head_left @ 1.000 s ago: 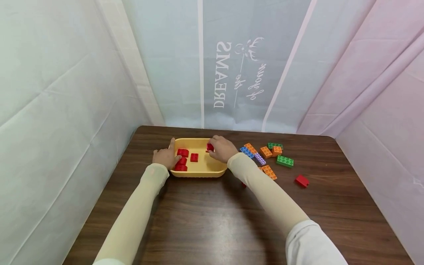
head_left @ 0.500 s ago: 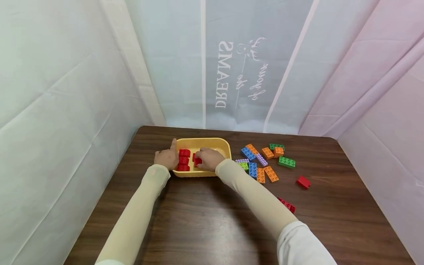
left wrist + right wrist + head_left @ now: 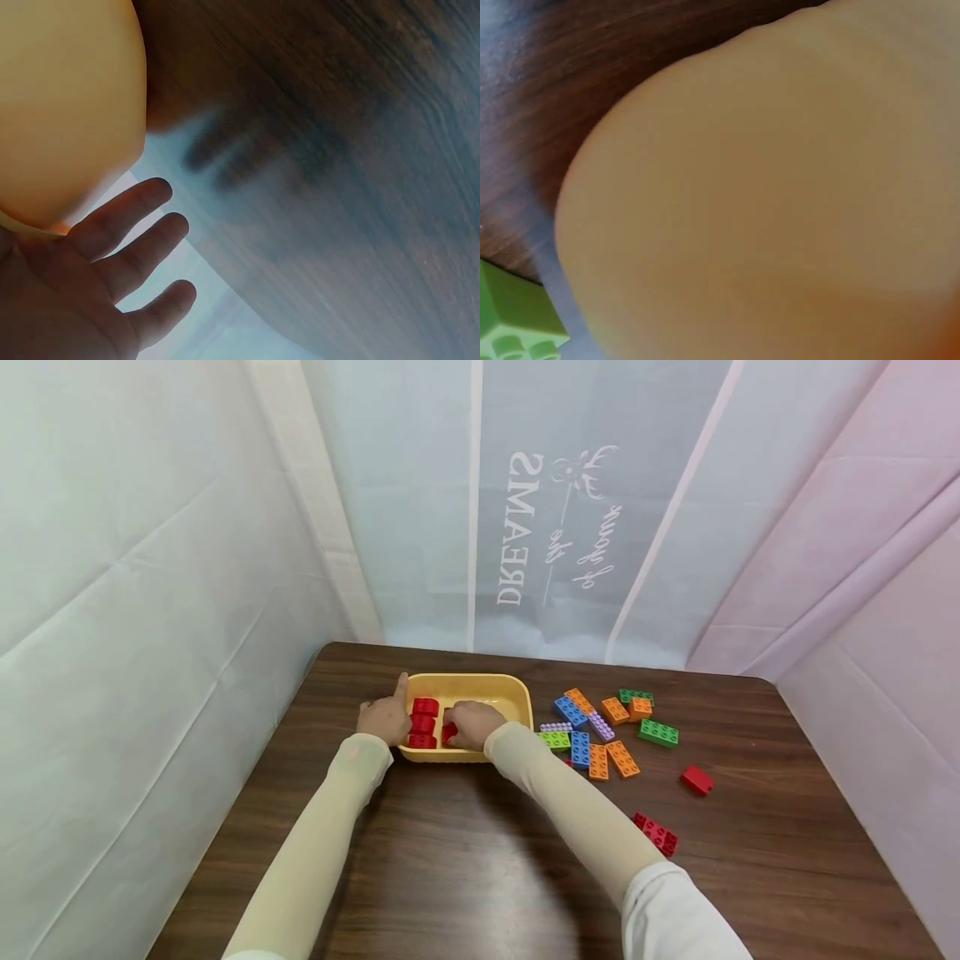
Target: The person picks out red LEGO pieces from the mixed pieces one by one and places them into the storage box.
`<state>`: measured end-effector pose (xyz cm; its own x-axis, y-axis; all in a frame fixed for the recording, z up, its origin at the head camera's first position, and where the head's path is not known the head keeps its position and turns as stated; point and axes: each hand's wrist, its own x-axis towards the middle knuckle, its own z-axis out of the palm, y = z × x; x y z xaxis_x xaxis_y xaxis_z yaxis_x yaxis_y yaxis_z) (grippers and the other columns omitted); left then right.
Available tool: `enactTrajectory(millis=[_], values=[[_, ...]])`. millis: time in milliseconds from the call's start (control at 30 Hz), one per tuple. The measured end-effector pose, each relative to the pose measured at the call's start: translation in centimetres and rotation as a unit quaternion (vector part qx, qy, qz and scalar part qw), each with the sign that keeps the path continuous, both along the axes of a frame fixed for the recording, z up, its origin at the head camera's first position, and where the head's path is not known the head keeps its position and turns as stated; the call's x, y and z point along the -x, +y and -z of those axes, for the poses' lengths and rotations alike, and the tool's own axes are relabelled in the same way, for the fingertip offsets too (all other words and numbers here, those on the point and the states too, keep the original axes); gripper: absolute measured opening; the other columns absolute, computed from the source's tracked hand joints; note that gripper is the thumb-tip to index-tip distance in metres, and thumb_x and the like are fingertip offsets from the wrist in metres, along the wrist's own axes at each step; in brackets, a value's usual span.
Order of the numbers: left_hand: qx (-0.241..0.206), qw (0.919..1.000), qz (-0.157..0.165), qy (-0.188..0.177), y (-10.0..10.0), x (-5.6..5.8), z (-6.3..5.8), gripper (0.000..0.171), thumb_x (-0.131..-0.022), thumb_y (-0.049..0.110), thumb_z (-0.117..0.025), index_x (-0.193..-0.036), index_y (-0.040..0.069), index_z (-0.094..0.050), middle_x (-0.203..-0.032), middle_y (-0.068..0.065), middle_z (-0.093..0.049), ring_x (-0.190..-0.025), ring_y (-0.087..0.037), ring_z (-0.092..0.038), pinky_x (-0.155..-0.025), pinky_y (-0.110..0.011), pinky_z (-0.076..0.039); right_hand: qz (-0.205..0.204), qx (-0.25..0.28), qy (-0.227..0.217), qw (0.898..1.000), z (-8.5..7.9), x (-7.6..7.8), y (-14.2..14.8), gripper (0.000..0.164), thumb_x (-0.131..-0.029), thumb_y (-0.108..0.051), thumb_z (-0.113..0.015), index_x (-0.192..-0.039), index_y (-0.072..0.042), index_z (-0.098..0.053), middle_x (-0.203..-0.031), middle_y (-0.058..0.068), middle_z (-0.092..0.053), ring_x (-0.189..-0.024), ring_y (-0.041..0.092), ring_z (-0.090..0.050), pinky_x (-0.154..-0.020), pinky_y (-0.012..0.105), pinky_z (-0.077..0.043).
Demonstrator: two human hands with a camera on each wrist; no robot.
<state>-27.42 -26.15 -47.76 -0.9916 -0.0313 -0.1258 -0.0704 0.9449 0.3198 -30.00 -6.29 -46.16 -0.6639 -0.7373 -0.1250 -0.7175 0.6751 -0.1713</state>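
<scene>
A yellow tray [image 3: 504, 689] stands at the back of the table, with a column of red bricks [image 3: 426, 707] along its left end. My left hand [image 3: 382, 718] rests at that end, index finger along the rim and thumb over the inner side. In the left wrist view its other fingers [image 3: 139, 262] are straight and spread, apart from the tray wall. Inside the tray, my right hand [image 3: 477, 723] pinches a red brick [image 3: 448, 732] beside the column. That hand partly covers the brick. The right wrist view shows mostly the tray's blurred outer wall [image 3: 742, 187].
Right of the tray lie scattered bricks: lime green [image 3: 555, 741], blue [image 3: 580, 748], orange [image 3: 622, 758], purple [image 3: 602, 725] and green [image 3: 658, 732]. A red brick [image 3: 697, 779] lies farther right, another red brick [image 3: 656, 833] beside my right forearm. Cloth hangs behind the table.
My right hand has moved left inside the tray with a red brick, from the right end to beside the column. My left hand stays at the left end. The view has shifted slightly.
</scene>
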Motion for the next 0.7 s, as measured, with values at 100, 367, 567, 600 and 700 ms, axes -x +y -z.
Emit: enactTrajectory(millis=[100, 367, 567, 600, 700], values=[[-0.002, 1.0000, -0.001, 0.003, 0.1, 0.1, 0.0, 0.083, -0.093, 0.011, -0.050, -0.163, 0.009, -0.006, -0.074, -0.006, -0.065, -0.090, -0.034, -0.066, -0.108, -0.063, -0.027, 0.001, -0.004, 0.000, 1.000, 0.3, 0.2, -0.2, 0.014, -0.090, -0.025, -0.077, -0.100, -0.015, -0.074, -0.088, -0.004, -0.064, -0.081, 0.014, -0.057, -0.075, 0.030, -0.048], [0.001, 1.0000, 0.002, 0.003, 0.2, 0.3, -0.1, 0.082, -0.093, 0.011, -0.051, -0.163, 0.009, -0.007, -0.087, -0.010, -0.070, -0.094, -0.035, -0.067, -0.107, -0.064, -0.028, 0.006, -0.012, -0.001, 1.000, 0.5, 0.5, -0.1, 0.017, -0.090, -0.030, -0.077, -0.100, -0.017, -0.072, -0.081, -0.007, -0.061, -0.077, 0.013, -0.056, -0.072, 0.030, -0.047], [0.001, 1.0000, 0.000, 0.000, 0.2, 0.1, -0.3, 0.082, -0.094, 0.011, -0.050, -0.163, 0.009, -0.007, -0.091, -0.012, -0.071, -0.098, -0.036, -0.066, -0.108, -0.063, -0.027, 0.022, 0.016, -0.035, 0.999, -0.5, 0.6, 0.7, 0.020, -0.092, -0.033, -0.073, -0.103, -0.017, -0.070, -0.083, -0.004, -0.063, -0.080, 0.016, -0.057, -0.073, 0.032, -0.048], [0.000, 1.0000, 0.000, -0.001, 0.1, 0.1, -0.4, 0.082, -0.094, 0.011, -0.050, -0.163, 0.008, -0.006, -0.089, -0.011, -0.071, -0.097, -0.037, -0.066, -0.108, -0.064, -0.026, 0.028, 0.026, -0.041, 0.998, -0.8, 0.6, 0.9, 0.021, -0.092, -0.033, -0.072, -0.106, -0.016, -0.071, -0.087, -0.003, -0.065, -0.082, 0.017, -0.058, -0.076, 0.032, -0.049], [0.002, 1.0000, -0.001, -0.006, -0.1, 0.0, -0.5, 0.082, -0.095, 0.011, -0.050, -0.163, 0.009, -0.005, -0.081, -0.009, -0.068, -0.094, -0.036, -0.066, -0.108, -0.064, -0.026, 0.044, 0.047, -0.048, 0.997, -1.6, 0.9, 1.6, 0.030, -0.093, -0.033, -0.071, -0.117, -0.014, -0.072, -0.100, -0.001, -0.069, -0.090, 0.018, -0.060, -0.082, 0.034, -0.050]])
